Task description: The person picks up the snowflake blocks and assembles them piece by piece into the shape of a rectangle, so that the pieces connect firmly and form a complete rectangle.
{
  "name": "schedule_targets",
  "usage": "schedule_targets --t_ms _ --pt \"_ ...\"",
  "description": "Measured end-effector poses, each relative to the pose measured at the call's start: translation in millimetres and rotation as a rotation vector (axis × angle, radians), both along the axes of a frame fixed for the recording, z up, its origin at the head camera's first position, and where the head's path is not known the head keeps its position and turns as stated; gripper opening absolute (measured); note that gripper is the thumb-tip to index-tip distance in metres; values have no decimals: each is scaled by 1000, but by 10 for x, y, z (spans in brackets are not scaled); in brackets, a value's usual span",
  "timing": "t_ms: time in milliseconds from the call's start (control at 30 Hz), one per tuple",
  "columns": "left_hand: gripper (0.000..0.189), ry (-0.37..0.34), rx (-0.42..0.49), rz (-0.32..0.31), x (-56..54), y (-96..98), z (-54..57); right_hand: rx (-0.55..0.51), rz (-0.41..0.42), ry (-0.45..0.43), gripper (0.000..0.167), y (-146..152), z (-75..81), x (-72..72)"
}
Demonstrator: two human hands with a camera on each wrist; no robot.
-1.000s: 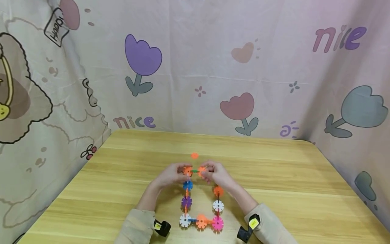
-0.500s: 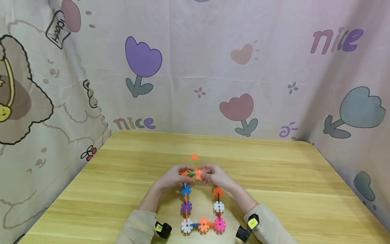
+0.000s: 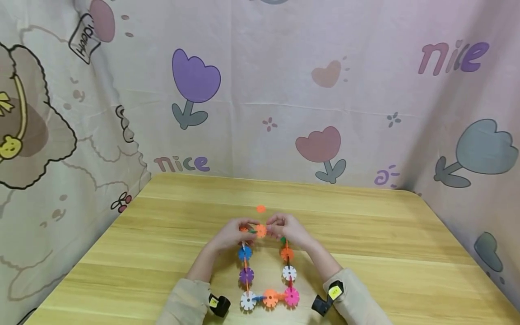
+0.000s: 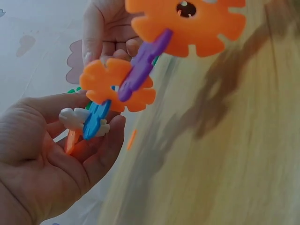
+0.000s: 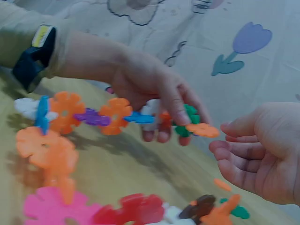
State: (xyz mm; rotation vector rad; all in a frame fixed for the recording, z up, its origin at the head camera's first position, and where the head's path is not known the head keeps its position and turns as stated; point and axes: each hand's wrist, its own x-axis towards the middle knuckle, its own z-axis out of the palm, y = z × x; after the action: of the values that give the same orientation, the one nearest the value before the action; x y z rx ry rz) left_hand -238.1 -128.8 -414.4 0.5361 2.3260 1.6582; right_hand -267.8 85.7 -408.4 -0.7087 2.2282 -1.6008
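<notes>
Slotted plastic snowflake discs are joined into an open frame on the table. My left hand pinches the green disc at the end of the left chain. An orange disc juts from that green one toward the right. Just right of it, my right hand has its fingertips slightly apart from the disc, holding nothing. Below the left hand, the chain runs through a blue disc and a purple disc. The right chain ends in a green disc beyond an orange disc.
A loose orange disc lies behind the hands on the wooden table. A white disc and a pink disc form the near corners of the frame. A printed curtain stands behind the table.
My right hand has let go of the orange disc and drawn a little to the right. The left hand keeps hold of its chain, which has shifted slightly left.
</notes>
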Motion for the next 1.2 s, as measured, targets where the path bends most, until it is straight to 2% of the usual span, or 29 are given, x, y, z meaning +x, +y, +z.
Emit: schedule_targets --t_ms 300,500,767,967,1200 --pt "47 -53 39 25 18 -61 28 -8 -81 53 28 7 112 -276" --pt "47 -40 34 22 26 -87 37 49 -140 58 29 -90 137 -465" --pt "44 -24 18 25 -1 -106 -14 169 -192 84 34 -234 70 -686" --pt "39 -6 18 21 -10 -108 -6 257 -172 134 32 -306 -23 -836" --pt "38 13 -3 9 19 -89 50 365 -153 147 33 -340 -112 -874"
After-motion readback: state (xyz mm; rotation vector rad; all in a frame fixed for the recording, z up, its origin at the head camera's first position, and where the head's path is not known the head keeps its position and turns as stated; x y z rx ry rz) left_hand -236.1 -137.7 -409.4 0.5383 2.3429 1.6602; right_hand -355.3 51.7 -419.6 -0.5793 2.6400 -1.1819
